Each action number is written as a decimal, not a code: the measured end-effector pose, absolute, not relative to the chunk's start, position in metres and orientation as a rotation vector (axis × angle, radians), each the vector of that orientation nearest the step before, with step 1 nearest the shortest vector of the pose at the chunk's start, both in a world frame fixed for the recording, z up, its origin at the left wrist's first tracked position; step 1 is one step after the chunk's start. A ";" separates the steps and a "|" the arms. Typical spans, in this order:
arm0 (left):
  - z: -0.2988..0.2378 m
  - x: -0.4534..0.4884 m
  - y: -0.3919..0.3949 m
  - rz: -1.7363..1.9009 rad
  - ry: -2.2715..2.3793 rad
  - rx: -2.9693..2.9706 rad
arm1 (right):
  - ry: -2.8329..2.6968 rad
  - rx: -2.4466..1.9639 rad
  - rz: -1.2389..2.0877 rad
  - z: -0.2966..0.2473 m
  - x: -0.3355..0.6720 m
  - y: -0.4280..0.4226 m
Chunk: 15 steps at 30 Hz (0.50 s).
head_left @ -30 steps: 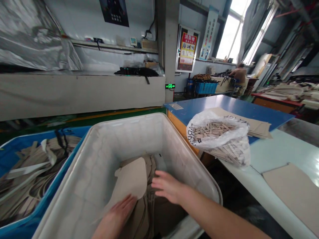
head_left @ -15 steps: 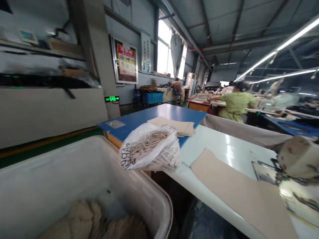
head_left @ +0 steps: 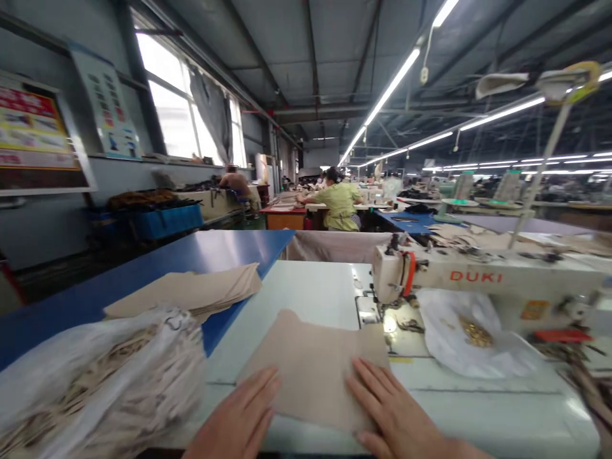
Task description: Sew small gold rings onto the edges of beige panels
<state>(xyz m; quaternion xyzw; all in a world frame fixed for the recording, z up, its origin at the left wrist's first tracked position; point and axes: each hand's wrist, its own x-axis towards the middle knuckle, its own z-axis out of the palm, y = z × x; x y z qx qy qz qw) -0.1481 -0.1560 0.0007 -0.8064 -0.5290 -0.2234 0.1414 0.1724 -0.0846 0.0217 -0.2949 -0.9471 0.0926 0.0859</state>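
Tan cut sheet (head_left: pixel 310 370): lies flat on the white bench (head_left: pixel 306 287), directly in front of me, just left of the sewing machine's needle area.
My left hand (head_left: pixel 234 411): palm down, its fingers (head_left: pixel 262 389) apart from one another, tips at the sheet's lower left edge; not clamped.
My right hand (head_left: pixel 394 408): palm down on the sheet's lower right part, its fingers (head_left: pixel 370 382) slightly apart, pressing flat; not clamped.
Clear plastic bag (head_left: pixel 100 376): at near left, full of pale strips, beside my left hand.
Stack of tan pieces (head_left: pixel 186 290): farther on, on the blue bench (head_left: pixel 229 252).
DUKI sewing machine (head_left: pixel 478 274): right of the sheet, with a white plastic sheet (head_left: pixel 454 338) holding small brass parts (head_left: pixel 475 331) before it.
Co-worker in a green smock (head_left: pixel 337 207): far off, at a bench.
Seated person (head_left: pixel 234 185): far left, by the windows (head_left: pixel 176 108).
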 end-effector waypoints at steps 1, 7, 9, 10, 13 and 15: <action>0.013 -0.132 -0.132 -0.626 -1.518 -2.358 | -2.846 -0.891 0.270 0.020 0.181 -0.083; 0.034 -0.073 -0.051 -0.266 -1.679 -2.592 | -2.856 -0.756 0.248 0.010 0.204 -0.073; 0.023 -0.074 -0.049 -0.184 -1.717 -2.629 | -2.863 -0.718 0.213 0.008 0.205 -0.068; 0.017 -0.077 -0.050 -0.166 -1.735 -2.620 | -2.867 -0.703 0.196 0.008 0.204 -0.065; -0.001 -0.090 -0.054 -0.178 -1.777 -2.534 | -2.861 -0.659 0.179 0.011 0.201 -0.058; -0.012 -0.099 -0.052 -0.182 -1.793 -2.476 | -2.856 -0.633 0.222 0.018 0.198 -0.054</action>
